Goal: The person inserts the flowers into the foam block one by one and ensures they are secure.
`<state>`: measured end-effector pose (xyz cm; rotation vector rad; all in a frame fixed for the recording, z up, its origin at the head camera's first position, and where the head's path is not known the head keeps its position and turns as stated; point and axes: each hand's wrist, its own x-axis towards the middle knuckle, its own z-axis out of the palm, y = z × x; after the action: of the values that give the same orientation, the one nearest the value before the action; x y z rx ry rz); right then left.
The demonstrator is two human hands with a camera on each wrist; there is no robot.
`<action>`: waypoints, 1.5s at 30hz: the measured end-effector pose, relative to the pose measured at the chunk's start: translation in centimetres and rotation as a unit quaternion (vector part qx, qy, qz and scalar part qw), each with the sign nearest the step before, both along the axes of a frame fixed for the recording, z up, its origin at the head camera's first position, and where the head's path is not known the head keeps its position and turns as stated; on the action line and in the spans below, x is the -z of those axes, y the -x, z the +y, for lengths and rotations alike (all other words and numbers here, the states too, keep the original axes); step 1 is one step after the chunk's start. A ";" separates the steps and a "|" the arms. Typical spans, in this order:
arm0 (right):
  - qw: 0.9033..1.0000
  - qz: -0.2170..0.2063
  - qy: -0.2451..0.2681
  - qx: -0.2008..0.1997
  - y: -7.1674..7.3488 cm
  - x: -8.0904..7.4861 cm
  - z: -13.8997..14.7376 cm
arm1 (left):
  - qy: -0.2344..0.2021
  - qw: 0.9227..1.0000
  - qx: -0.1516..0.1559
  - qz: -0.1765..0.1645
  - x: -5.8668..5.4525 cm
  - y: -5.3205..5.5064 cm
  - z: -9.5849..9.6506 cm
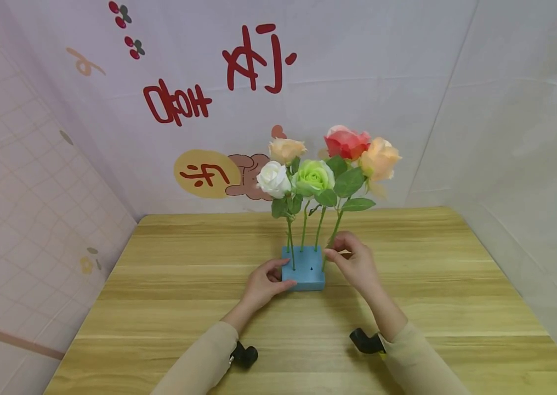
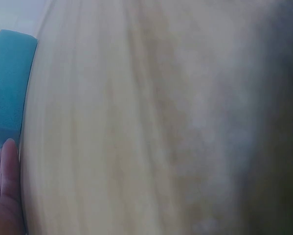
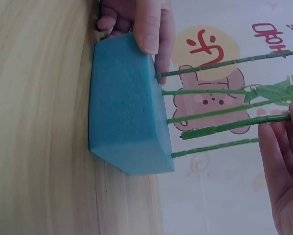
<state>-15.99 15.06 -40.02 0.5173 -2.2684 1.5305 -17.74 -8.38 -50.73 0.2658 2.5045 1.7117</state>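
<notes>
A light blue foam block (image 1: 303,286) sits on the table. My left hand (image 1: 262,283) grips its left side, thumb at the front corner. In the right wrist view, four rose stems stand in the block. My right hand (image 1: 357,265) pinches another green stem (image 3: 229,126) between thumb and fingers; its lower end is apart from the block, over its right side. That stem appears to lead to the right peach rose (image 1: 380,159). A white rose (image 1: 273,179), a green rose (image 1: 314,176), a red-pink rose (image 1: 346,142) and a second peach rose (image 1: 286,150) rise above the block.
A small dark hole (image 1: 311,269) shows in the block's top, near the front right. The wooden table (image 1: 185,307) runs back to a white printed backdrop (image 1: 347,60). Black wrist mounts (image 1: 367,341) stick out by both sleeves.
</notes>
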 end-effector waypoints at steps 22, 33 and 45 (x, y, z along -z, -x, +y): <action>0.999 0.036 -0.003 -0.013 0.5 0.5 -2.2 | 0.003 1.000 0.005 0.002 -0.1 0.0 -0.1; 0.999 0.030 -0.017 -0.002 2.3 3.5 -2.0 | 0.000 1.000 0.006 0.003 0.0 0.0 -0.1; 1.000 0.021 -0.022 -0.003 3.0 4.5 -1.7 | 0.000 1.000 0.005 0.005 0.1 0.1 -0.1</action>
<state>-18.95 13.38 -44.47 0.5631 -2.2762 1.4609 -17.85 -8.46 -50.79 0.2866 2.5054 1.7097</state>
